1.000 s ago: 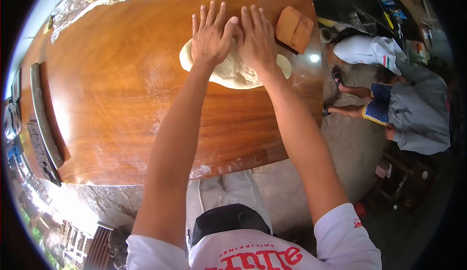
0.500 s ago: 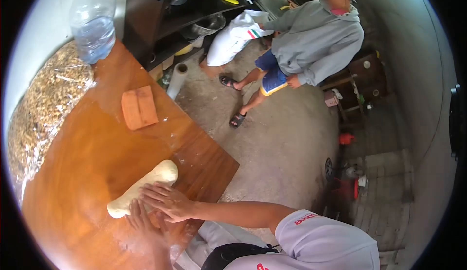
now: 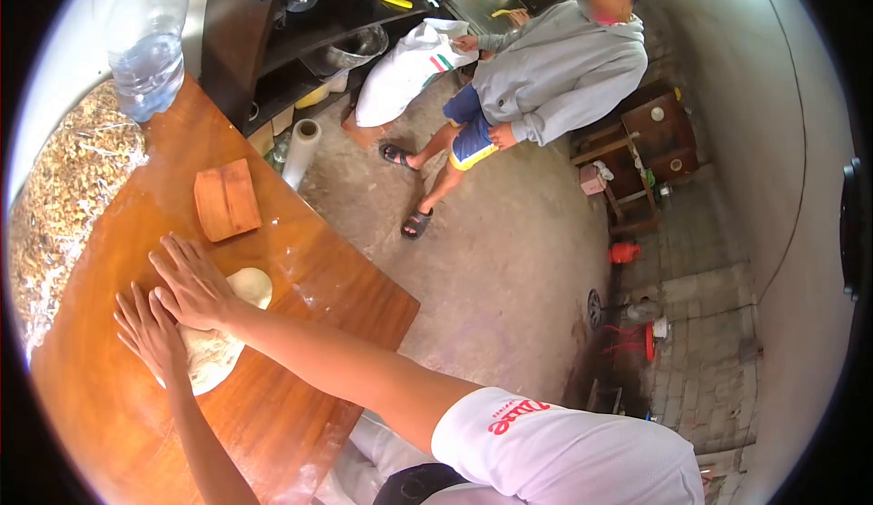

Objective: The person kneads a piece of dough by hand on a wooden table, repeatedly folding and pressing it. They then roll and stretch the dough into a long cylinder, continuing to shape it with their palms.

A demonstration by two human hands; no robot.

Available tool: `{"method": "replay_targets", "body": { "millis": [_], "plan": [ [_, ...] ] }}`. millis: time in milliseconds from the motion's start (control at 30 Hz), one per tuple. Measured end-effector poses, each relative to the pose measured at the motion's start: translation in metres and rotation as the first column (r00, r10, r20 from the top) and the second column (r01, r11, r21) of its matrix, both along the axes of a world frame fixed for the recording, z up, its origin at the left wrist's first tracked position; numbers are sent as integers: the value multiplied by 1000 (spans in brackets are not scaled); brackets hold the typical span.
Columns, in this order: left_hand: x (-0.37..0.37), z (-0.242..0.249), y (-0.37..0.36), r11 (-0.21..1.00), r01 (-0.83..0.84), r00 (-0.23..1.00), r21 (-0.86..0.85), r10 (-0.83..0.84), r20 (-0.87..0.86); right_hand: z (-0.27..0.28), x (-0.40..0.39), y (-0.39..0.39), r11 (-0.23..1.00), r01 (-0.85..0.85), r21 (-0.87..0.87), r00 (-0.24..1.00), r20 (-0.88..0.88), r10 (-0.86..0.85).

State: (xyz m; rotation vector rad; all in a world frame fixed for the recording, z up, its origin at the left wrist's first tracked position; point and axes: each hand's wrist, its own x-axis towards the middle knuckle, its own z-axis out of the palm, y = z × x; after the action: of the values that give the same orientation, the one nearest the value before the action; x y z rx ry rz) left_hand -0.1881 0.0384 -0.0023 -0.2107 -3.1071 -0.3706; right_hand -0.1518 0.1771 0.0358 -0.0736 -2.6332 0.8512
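Note:
Pale dough (image 3: 214, 360) lies on the brown wooden table (image 3: 300, 323), flattened and partly covered by both hands. My right hand (image 3: 193, 285) presses on it with the heel of the palm, fingers spread and stretched past the dough's far side. Beside it, my left hand (image 3: 153, 334) lies with its fingers apart, its palm on the dough's left part. Neither hand grips anything. A flat orange-brown wooden block (image 3: 227, 200) rests on the table beyond the hands.
A large water bottle (image 3: 148, 50) and a clear bag of brown flaky material (image 3: 68, 196) line the table's left side. Across the floor, a person in a grey hoodie (image 3: 568, 69) holds a white sack (image 3: 409, 73). A plastic roll (image 3: 301, 152) stands by dark shelves (image 3: 273, 60).
Both hands have pushed forward and left over the dough, arms now more extended. The dough looks wider and flatter than the earlier roll. The camera view has shifted slightly.

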Motion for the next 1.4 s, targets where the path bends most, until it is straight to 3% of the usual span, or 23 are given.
{"method": "replay_targets", "body": {
  "millis": [67,133,167,233,267,300,333,400,467,567,667,733,800,867,967,1000,1067,1100,1167,1233,1300,1400],
  "plan": [
    [26,-2,-12,997,66,997,-25,-65,41,2,17,-2,1000,3,-25,1000,-2,-3],
    [62,2,-30,979,202,973,-39,-196,120,5,54,-7,991,-130,1,975,180,128],
    [84,8,-40,961,274,951,-33,-265,160,9,75,-3,951,-285,120,924,298,239],
    [136,12,-56,945,327,945,-25,-327,25,18,121,-8,962,-273,26,899,364,245],
    [161,14,-62,940,338,941,-41,-335,51,12,144,-11,957,-285,45,898,362,250],
    [185,15,-69,936,349,935,-52,-345,79,-12,167,-17,947,-270,175,952,193,236],
    [209,13,-79,920,391,920,-36,-389,50,-5,186,-15,947,-309,82,932,225,285],
    [232,19,-78,904,428,904,-13,-428,24,-13,212,-17,947,-314,69,931,215,294],
    [234,29,-78,895,412,895,173,-433,108,-15,212,-22,946,-315,76,929,229,291],
    [197,34,-67,896,421,893,142,-437,110,-23,191,-32,972,-159,176,979,153,132],
    [154,30,-49,942,326,939,85,-333,89,-25,151,-31,979,-107,174,986,144,83],
    [119,20,-40,948,318,947,-36,-319,-36,-15,119,-28,986,-76,147,979,198,46],
    [85,11,-31,960,261,964,105,-253,-82,-13,85,-26,992,-1,129,991,131,-16],
    [53,10,-20,963,125,992,237,-124,-19,6,54,-23,996,67,66,988,134,-75],
    [27,14,-8,972,11,1000,233,-9,-6,5,23,-24,981,184,57,975,118,-189],
    [29,16,-10,974,15,1000,226,-13,-13,5,24,-24,981,187,48,975,113,-192],
    [31,22,-14,917,257,966,305,-250,-64,4,25,-25,985,166,36,978,122,-170],
    [36,24,-18,918,255,967,305,-245,-71,4,31,-27,986,162,37,979,116,-165],
    [61,24,-32,785,263,875,561,-439,203,-12,55,-31,983,92,159,993,58,-102],
    [98,24,-42,828,400,870,393,-477,121,-5,88,-29,991,-5,137,991,136,-14],
    [147,33,-41,867,396,895,302,-439,85,5,125,-23,988,-81,133,987,152,61],
    [214,60,-49,875,388,886,289,-440,145,-3,170,-27,986,-161,-47,977,133,166]
  ]
}}
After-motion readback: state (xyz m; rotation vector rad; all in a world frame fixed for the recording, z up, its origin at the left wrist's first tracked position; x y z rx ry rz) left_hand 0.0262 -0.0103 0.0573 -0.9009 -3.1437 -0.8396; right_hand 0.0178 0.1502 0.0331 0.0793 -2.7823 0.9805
